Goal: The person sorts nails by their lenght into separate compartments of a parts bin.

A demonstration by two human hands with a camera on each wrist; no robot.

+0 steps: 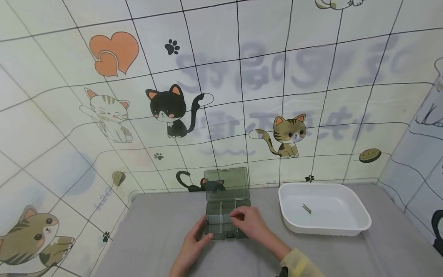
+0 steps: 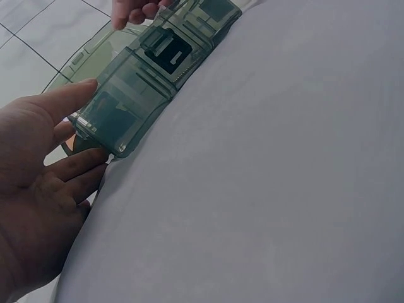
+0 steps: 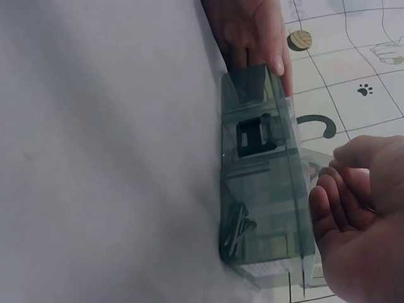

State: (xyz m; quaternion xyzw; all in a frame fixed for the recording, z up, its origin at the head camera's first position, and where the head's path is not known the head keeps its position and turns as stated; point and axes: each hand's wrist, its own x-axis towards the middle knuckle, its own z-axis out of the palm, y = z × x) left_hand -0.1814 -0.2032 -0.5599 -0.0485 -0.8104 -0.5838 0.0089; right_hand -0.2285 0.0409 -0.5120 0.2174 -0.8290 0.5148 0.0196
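A green see-through compartment box [image 1: 216,232] stands on the table with its lid [image 1: 226,179] up, leaning back toward the wall. My left hand [image 1: 192,242] holds its left front corner, thumb by the front rim and fingers along the side; the left wrist view shows this hand [image 2: 38,170] at the box's end. Above the right half of the box is my right hand [image 1: 250,223], thumb and index fingertips together near a clear divider [image 1: 214,219]. I cannot tell what is between those fingertips. Several small screw-like pieces [image 3: 237,228] lie inside one compartment.
To the right of the box stands a white tray [image 1: 325,229] with a few thin brass-coloured pieces [image 1: 307,209] in it. A wall cloth printed with cats [image 1: 169,111] rises behind the grey-covered table [image 1: 152,231]. Something black [image 1: 438,229] shows at the far right edge.
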